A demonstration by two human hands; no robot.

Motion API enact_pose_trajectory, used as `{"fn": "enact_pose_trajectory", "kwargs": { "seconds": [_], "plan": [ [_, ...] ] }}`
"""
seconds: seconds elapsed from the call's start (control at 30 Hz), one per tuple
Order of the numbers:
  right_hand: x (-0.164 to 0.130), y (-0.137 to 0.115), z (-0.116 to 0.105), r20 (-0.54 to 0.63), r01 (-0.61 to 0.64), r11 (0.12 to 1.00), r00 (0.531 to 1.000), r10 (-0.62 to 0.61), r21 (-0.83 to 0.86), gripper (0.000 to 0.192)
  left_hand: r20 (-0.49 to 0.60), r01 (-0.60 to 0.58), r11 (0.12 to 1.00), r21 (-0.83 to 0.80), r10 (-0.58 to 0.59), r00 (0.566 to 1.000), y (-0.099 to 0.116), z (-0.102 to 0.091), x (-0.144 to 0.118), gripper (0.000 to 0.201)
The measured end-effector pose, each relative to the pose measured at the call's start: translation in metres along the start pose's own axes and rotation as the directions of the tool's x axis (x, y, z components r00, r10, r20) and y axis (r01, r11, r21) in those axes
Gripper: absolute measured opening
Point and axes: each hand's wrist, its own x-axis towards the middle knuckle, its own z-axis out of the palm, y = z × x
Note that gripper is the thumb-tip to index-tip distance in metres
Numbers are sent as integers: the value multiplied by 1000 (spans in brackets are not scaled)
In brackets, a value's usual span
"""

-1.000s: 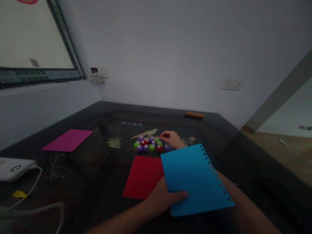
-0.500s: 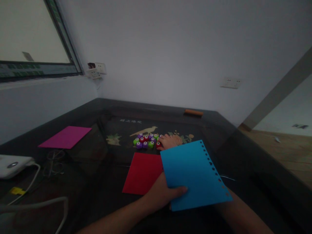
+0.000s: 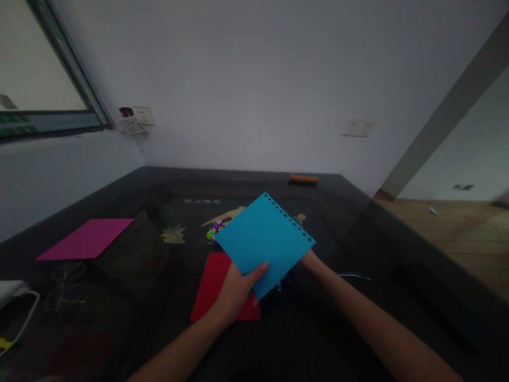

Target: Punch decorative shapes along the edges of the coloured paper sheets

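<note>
My left hand point(image 3: 235, 291) grips the near corner of a blue sheet of paper point(image 3: 264, 241) with a row of punched holes along its far right edge, and holds it raised and turned like a diamond. My right hand point(image 3: 309, 260) reaches under the sheet's right side; its fingers are hidden behind the paper, so what it holds cannot be seen. A red sheet point(image 3: 217, 284) lies flat on the dark table point(image 3: 358, 239) beneath my left hand. A cluster of small colourful punches point(image 3: 213, 231) is mostly hidden behind the blue sheet.
A magenta sheet point(image 3: 85, 239) lies at the left. An orange bar point(image 3: 303, 179) rests at the table's far edge by the wall. A white device with a cable point(image 3: 11, 297) sits at the near left. A thin wire point(image 3: 353, 275) lies right of my right arm.
The blue sheet has been lifted and turned, now covering most of the punches. My right hand drew back from the punches to under the sheet. The camera view shifted right.
</note>
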Motion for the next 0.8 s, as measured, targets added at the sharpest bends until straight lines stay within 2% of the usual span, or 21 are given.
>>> {"fn": "enact_pose_trajectory", "kwargs": {
  "seconds": [0.07, 0.13, 0.23, 0.33, 0.47, 0.6, 0.8],
  "plan": [
    [-10, 3, -9, -11, -19, 999, 1000, 20, 39, 19, -59, -13, 1000, 19, 14, 998, 0, -2, 4, 66],
    [-25, 5, -16, -6, -93, 984, 995, 95, 150, 24, -116, -24, 999, 44, 29, 993, -2, -5, 8, 62],
    [-49, 6, -22, -23, -200, 909, 974, 224, 365, 39, -178, -47, 995, 89, 62, 982, -3, -8, 13, 59],
    [-63, 8, -22, 0, -237, 842, 963, 271, 485, 42, -198, -43, 986, 159, 75, 977, -2, -11, 15, 55],
    [-67, 14, -14, 71, -274, 750, 954, 292, 602, 46, -197, -19, 968, 252, 70, 978, -3, -13, 18, 54],
    [-69, 17, -8, 149, -324, 619, 936, 318, 716, 46, -204, 3, 944, 329, 69, 977, -7, -14, 20, 53],
    [-68, 18, -11, 145, -377, 568, 900, 411, 731, 44, -276, -100, 887, 450, 244, 930, -14, -16, 26, 54]
  ]
}}
